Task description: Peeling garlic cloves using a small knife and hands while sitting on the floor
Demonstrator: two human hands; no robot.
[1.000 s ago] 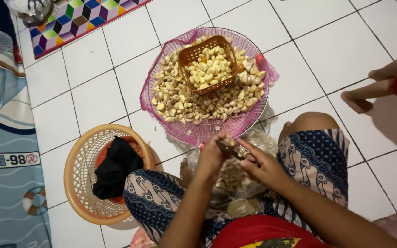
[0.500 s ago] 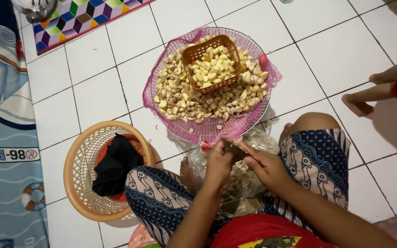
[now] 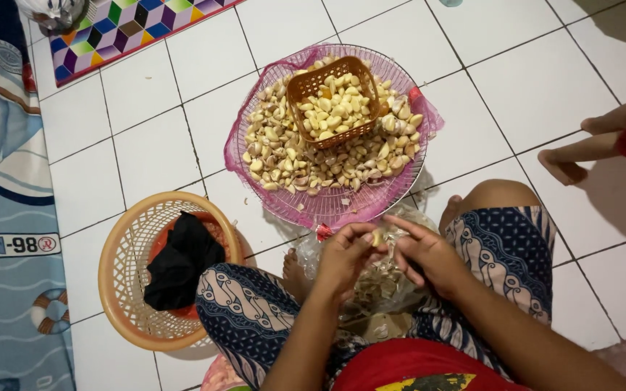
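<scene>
Head view — step: peeling garlic, judged from the pose; both hands meet over the lap, working one clove (image 3: 377,237).
Left hand (image 3: 343,255): fingers curled, pinching the clove from its side.
Right hand (image 3: 429,255): fingers bent, tips on the same clove; I cannot tell whether a small blade is tucked in the grip.
Clove: pale, small, held between the two hands, above a clear bag (image 3: 385,286) that lies between the legs.
Bag: crumpled, papery skins seem to fill it — hard to make out more.
Next move, as a judgement: it calls for a firm pinch by one hand while the other strips skin off, so the scraps fall on the bag and the clove does not slip out.
Pink tray (image 3: 327,210): one, round, mesh, on the floor just ahead of the knees; heaped with cloves, far too many to count.
Brown basket (image 3: 306,87): one, small, sitting on the heap in the tray, holding lighter cloves — they look peeled.
Orange basket (image 3: 121,289): one, round, beside the left knee on the floor; inside it one red bowl (image 3: 159,246) with one black cloth (image 3: 182,261) over it.
Floor (image 3: 139,145): white tiles.
Mats: one with coloured cubes (image 3: 124,29) at the top, one blue (image 3: 1,217) along the left edge.
Other person: two bare feet (image 3: 563,168) at the right edge, apart from the work.
</scene>
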